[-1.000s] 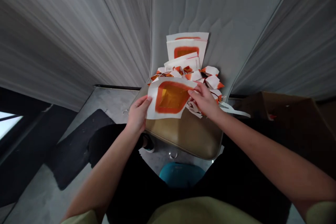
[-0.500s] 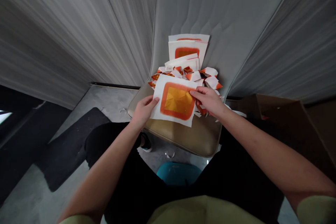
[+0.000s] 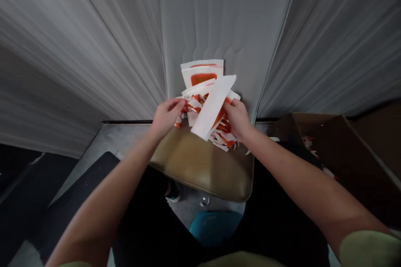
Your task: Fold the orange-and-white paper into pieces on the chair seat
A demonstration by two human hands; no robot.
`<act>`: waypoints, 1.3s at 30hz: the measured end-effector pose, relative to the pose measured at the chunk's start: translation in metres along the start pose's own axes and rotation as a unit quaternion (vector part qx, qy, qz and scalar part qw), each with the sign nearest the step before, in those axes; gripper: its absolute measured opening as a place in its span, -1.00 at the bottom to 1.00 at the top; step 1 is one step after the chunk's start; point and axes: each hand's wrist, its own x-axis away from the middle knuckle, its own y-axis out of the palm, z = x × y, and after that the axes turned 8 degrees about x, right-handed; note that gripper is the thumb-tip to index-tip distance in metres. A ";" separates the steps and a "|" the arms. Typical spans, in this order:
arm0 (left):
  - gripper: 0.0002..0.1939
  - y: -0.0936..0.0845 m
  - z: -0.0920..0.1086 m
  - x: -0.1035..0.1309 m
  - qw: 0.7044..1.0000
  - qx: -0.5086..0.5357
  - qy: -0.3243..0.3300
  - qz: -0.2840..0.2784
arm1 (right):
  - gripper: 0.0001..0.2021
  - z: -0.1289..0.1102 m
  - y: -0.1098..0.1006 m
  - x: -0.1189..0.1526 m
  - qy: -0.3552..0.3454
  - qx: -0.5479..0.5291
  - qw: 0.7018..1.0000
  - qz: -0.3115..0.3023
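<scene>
My right hand [image 3: 238,117] grips a white paper sheet [image 3: 213,107] with an orange and gold square; one part of the sheet is folded over, its white back showing. Left of it, my left hand [image 3: 167,117] has thumb and forefinger close together at the edge of the paper pile; what they pinch, if anything, is too small to make out. Around and beneath the sheet lie folded white, orange and gold paper pieces [image 3: 224,138]. Flat printed sheets [image 3: 203,78] lean against the chair's backrest behind them.
The papers lie on a tan chair seat [image 3: 194,167] with a grey backrest [image 3: 225,16]. Grey curtains [image 3: 94,41] hang on both sides. At the right is an open cardboard box [image 3: 332,142] with paper pieces in it. Below the seat is a teal object [image 3: 214,227].
The sheet was flat between both hands; now it is folded over and tilted in my right hand. My left hand has come off the sheet. The view has shifted.
</scene>
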 end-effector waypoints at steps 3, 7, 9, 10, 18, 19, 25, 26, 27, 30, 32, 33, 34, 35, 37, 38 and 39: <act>-0.67 0.011 0.013 -0.082 0.967 -0.229 0.108 -0.002 | -0.81 -0.008 -0.008 -0.023 -0.015 -0.025 0.997 0.070; -0.59 0.035 0.022 -0.167 0.888 -0.412 0.198 -0.049 | -0.85 -0.011 -0.017 -0.037 0.014 -0.064 0.993 0.095; -0.52 0.047 0.020 -0.189 0.870 -0.451 0.189 -0.056 | -0.86 -0.010 -0.019 -0.041 0.030 -0.081 0.991 0.098; -0.48 0.051 0.017 -0.196 0.870 -0.455 0.183 -0.051 | -0.86 -0.010 -0.020 -0.042 0.036 -0.092 0.990 0.100; -0.56 0.057 0.006 -0.203 0.841 -0.516 0.145 -0.070 | -0.79 0.000 -0.008 -0.053 0.035 -0.181 0.980 0.077; -0.59 0.057 0.008 -0.204 0.838 -0.522 0.143 -0.075 | -0.79 0.001 -0.006 -0.054 0.032 -0.185 0.979 0.077; -0.69 0.054 0.027 -0.211 0.821 -0.548 0.121 -0.108 | -0.83 0.002 -0.008 -0.057 0.016 -0.169 0.981 0.090; -0.70 0.050 0.031 -0.213 0.819 -0.551 0.115 -0.112 | -0.85 0.001 -0.012 -0.058 0.017 -0.162 0.982 0.096; -0.70 0.045 0.035 -0.214 0.818 -0.554 0.108 -0.111 | -0.87 -0.001 -0.016 -0.058 0.021 -0.155 0.983 0.100; -0.67 0.015 0.052 -0.215 0.819 -0.561 0.106 -0.062 | -0.91 -0.007 -0.029 -0.060 0.036 -0.132 0.983 0.125; -0.65 -0.016 0.065 -0.209 0.827 -0.548 0.125 0.026 | -0.91 -0.011 -0.040 -0.060 0.012 -0.111 0.984 0.136; -0.64 -0.033 0.071 -0.203 0.831 -0.533 0.147 0.065 | -0.91 -0.013 -0.046 -0.060 -0.013 -0.100 0.984 0.147; -0.64 -0.049 0.075 -0.193 0.837 -0.511 0.157 0.113 | -0.89 -0.016 -0.052 -0.060 -0.046 -0.084 0.983 0.155; -0.64 -0.065 0.078 -0.180 0.847 -0.485 0.157 0.152 | -0.87 -0.020 -0.059 -0.061 -0.084 -0.058 0.982 0.157; -0.64 -0.090 0.075 -0.145 0.861 -0.424 0.157 0.232 | -0.85 -0.031 -0.072 -0.064 -0.162 -0.005 0.965 0.208; -0.67 -0.098 0.070 -0.123 0.868 -0.397 0.160 0.252 | -0.85 -0.039 -0.077 -0.066 -0.199 0.028 0.950 0.239; -0.70 -0.103 0.062 -0.099 0.877 -0.360 0.156 0.277 | -0.84 -0.047 -0.081 -0.069 -0.230 0.065 0.934 0.264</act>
